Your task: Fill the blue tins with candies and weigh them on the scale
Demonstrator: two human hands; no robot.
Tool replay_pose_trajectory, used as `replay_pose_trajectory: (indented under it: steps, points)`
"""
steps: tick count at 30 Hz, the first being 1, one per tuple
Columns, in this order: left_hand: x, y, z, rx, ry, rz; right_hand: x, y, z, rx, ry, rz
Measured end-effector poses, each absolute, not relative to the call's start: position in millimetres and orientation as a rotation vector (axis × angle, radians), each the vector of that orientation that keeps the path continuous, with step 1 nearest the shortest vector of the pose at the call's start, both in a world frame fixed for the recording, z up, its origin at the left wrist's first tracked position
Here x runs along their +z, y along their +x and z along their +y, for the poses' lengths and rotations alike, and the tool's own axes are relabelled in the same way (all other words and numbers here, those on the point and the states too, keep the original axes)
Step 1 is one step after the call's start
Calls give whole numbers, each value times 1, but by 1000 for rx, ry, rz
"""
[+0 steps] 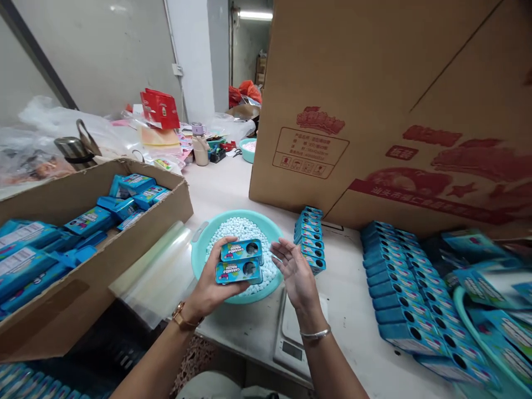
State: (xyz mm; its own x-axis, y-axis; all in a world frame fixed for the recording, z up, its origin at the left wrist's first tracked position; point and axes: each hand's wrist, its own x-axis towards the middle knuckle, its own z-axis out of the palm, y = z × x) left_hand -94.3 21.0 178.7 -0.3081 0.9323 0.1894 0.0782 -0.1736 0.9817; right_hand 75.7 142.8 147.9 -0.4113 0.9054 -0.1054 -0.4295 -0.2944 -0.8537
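Note:
Two small blue candy boxes lie side by side in the grip of my left hand, each with a dark round hole at its right end. They are held above a turquoise basin of small white pellets. My right hand is just right of the boxes, palm turned toward them, fingers stretched out and touching nothing. Beneath its wrist stands a white digital scale. A short row of the same boxes stands behind my right hand.
At left a cardboard carton holds loose blue boxes, with clear plastic sheets beside it. Rows of blue boxes and a turquoise tub of more boxes are at right. A large brown carton walls off the back right.

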Motion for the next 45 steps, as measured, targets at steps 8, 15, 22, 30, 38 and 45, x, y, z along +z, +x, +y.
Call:
replay_pose_trajectory:
  steps: [8,15,22,30,38,45]
  points:
    - [146,-12,56,1282,1339,1063,152,146,131,1712,-741,-1018]
    - [97,27,77,1246,1544,981,107,187,126,1583,-953,-1057]
    - [85,32,73,1120,1571,976,81,195,126,1508,-1039,-1105]
    - [71,-13,14,1223,1404,1200,80,207,130,1439,-1034,-1073]
    - [41,-26,-28,1339,1259,1560,78,237,130,1410,-1051,-805]
    - [33,-31,-34,1316,1379,1739,73,250,130,1366,-1102,-728]
